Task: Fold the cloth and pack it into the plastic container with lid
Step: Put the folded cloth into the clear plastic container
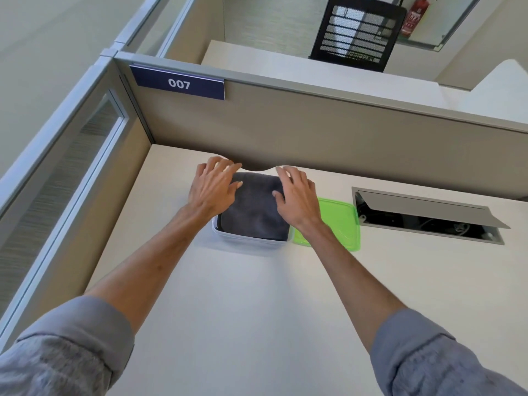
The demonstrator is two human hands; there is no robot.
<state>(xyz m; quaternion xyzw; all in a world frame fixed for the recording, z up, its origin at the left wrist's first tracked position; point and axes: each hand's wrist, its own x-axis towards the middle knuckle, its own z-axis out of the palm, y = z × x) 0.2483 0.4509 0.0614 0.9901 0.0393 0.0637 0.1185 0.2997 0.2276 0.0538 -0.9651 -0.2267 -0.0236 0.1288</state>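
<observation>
A folded dark grey cloth (254, 212) lies inside a clear plastic container (248, 242) on the white desk. My left hand (213, 188) rests over the cloth's left side with fingers spread, thumb on the fabric. My right hand (297, 195) lies over the cloth's right side, fingers spread too. Neither hand grips anything. The green lid (340, 221) lies flat on the desk, just right of the container, partly under my right wrist.
A beige partition wall (314, 132) with a "007" sign (179, 83) stands right behind the container. An open cable hatch (428, 215) is set in the desk to the right. Bare white desk (257, 310) lies in front.
</observation>
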